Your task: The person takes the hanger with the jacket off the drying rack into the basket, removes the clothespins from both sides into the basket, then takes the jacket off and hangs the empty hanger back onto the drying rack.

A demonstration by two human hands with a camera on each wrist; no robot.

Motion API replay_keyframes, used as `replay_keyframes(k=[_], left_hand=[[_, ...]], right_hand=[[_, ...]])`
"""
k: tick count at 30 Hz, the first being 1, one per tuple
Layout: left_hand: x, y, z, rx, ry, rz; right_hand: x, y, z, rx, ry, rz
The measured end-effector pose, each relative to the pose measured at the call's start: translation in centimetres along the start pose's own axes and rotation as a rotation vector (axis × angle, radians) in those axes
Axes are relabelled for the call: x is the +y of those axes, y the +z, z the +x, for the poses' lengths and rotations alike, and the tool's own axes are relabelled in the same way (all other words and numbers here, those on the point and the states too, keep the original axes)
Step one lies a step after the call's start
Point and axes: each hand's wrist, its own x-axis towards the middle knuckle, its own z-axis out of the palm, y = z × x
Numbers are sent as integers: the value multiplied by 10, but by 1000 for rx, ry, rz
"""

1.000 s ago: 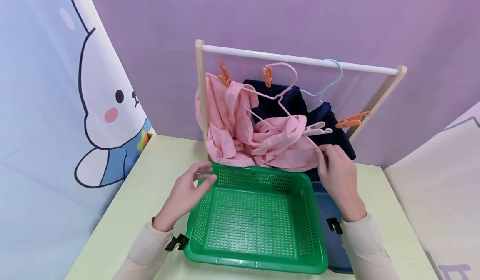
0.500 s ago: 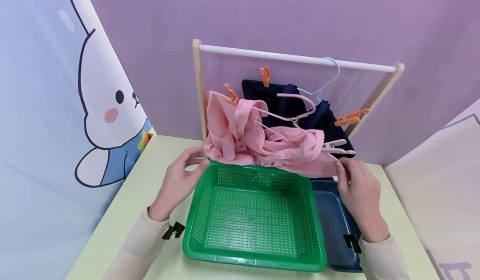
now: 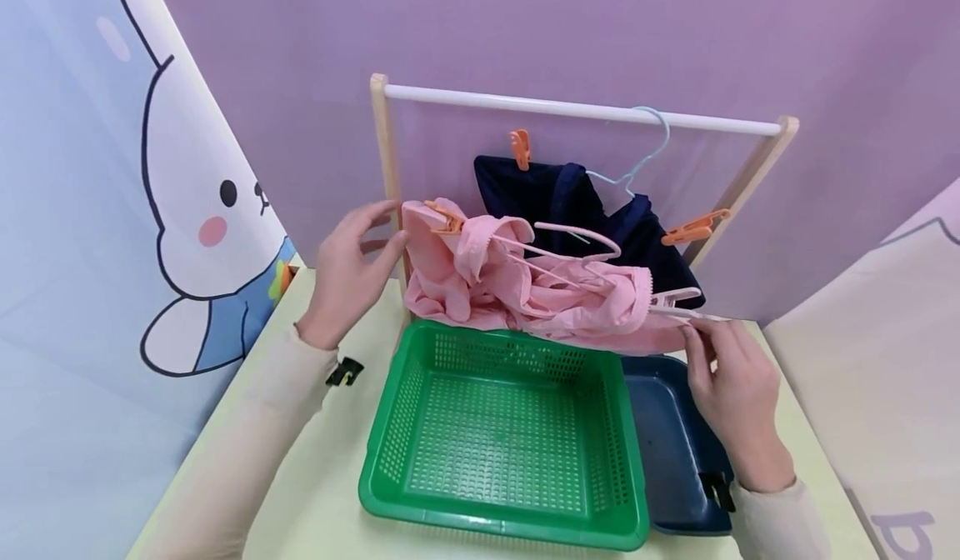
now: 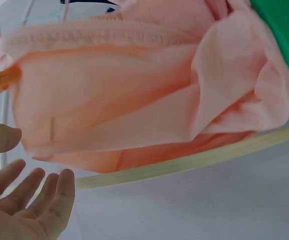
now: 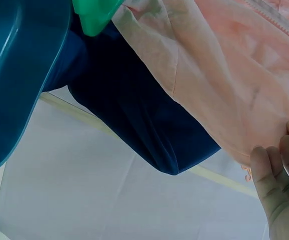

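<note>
A crumpled pink garment [image 3: 525,297] with a ruffled edge lies tipped forward over the back rim of the green basket [image 3: 498,529]. A pink hanger [image 3: 596,237] runs into it, the hook tilted over. My right hand [image 3: 738,393] pinches the garment's right corner between thumb and fingers, beside a pale pink clothespin [image 3: 671,300]. At the opposite corner, my left hand [image 3: 348,272] is spread with fingers apart by the rack's left post. It holds nothing; in the left wrist view its fingertips [image 4: 66,177] stand just off the cloth. An orange clothespin [image 3: 448,220] clips that corner.
Behind stands a wooden rack with a white rail [image 3: 555,108]. A navy garment [image 3: 517,187] hangs there on a light blue hanger [image 3: 651,150], with orange clothespins [image 3: 520,150] on it. A dark blue tray [image 3: 663,427] sits right of the basket. Purple cloth [image 3: 600,27] backs the scene.
My right hand has moved right and down, drawing the pink garment's corner along. The pink hanger's hook has tipped down away from the rail. My left hand has risen toward the left corner.
</note>
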Motion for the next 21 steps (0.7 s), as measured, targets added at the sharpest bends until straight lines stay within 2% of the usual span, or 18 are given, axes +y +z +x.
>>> replay_keyframes(k=[5, 11, 16, 21], left_hand=[[-5, 6, 22, -22, 62, 59], [-2, 4, 37, 34, 139, 101], [9, -8, 38, 61, 152, 114], [25, -24, 28, 32, 149, 99]], right_hand=[[4, 2, 10, 9, -3, 4], [8, 1, 27, 12, -4, 20], [6, -5, 42, 14, -9, 16], [-1, -18, 48, -14, -9, 26]])
